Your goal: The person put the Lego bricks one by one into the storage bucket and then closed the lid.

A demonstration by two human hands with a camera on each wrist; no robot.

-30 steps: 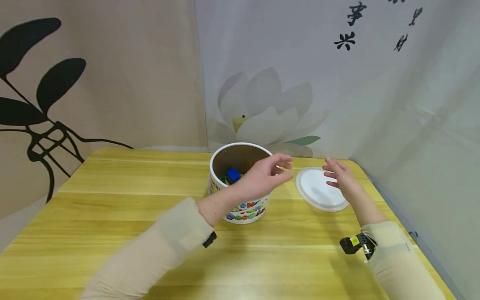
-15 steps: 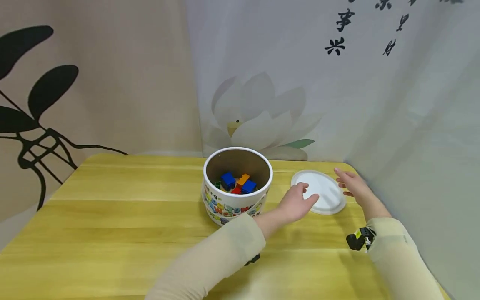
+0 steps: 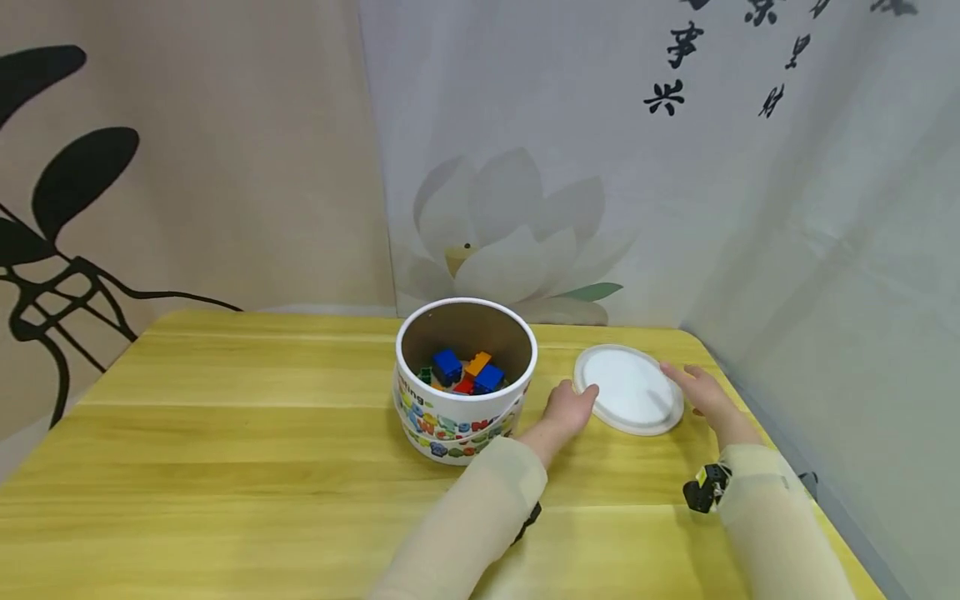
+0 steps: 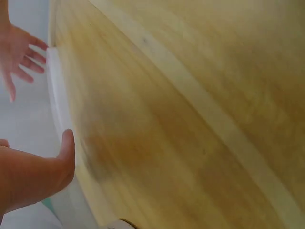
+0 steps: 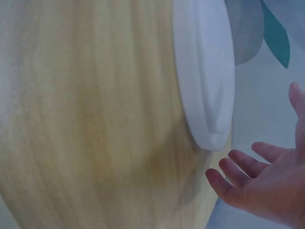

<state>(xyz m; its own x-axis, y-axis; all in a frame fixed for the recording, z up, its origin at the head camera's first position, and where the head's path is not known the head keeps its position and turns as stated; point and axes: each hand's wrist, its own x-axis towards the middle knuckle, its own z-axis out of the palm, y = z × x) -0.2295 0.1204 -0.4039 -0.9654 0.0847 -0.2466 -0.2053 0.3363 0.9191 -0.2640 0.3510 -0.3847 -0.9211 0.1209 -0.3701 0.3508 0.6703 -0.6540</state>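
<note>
A round white lid [image 3: 626,387] lies flat on the table at the right. At its left edge is my left hand [image 3: 570,408], thumb spread and fingers mostly hidden behind the hand; whether it touches the rim I cannot tell. On the opposite side my right hand [image 3: 708,400] is close to the lid's right edge. In the right wrist view, the right hand's loosely spread fingers [image 5: 243,164] hold nothing and stand just off the lid [image 5: 209,76]. Left of both hands stands an uncovered white bucket [image 3: 457,421] with colourful printing, holding several toy building blocks [image 3: 447,365] in blue, orange, red and green.
The wooden table [image 3: 225,442] reaches back to a curtain [image 3: 525,125] printed with a lotus and characters. A side curtain [image 3: 847,292] runs along the table's right edge. The bucket's carrying handle [image 3: 495,425] hangs down at its front.
My left hand has moved from in front of the bucket, rightward and down to the lid's left side. My right hand has come nearer to the lid's right edge. The view has shifted slightly.
</note>
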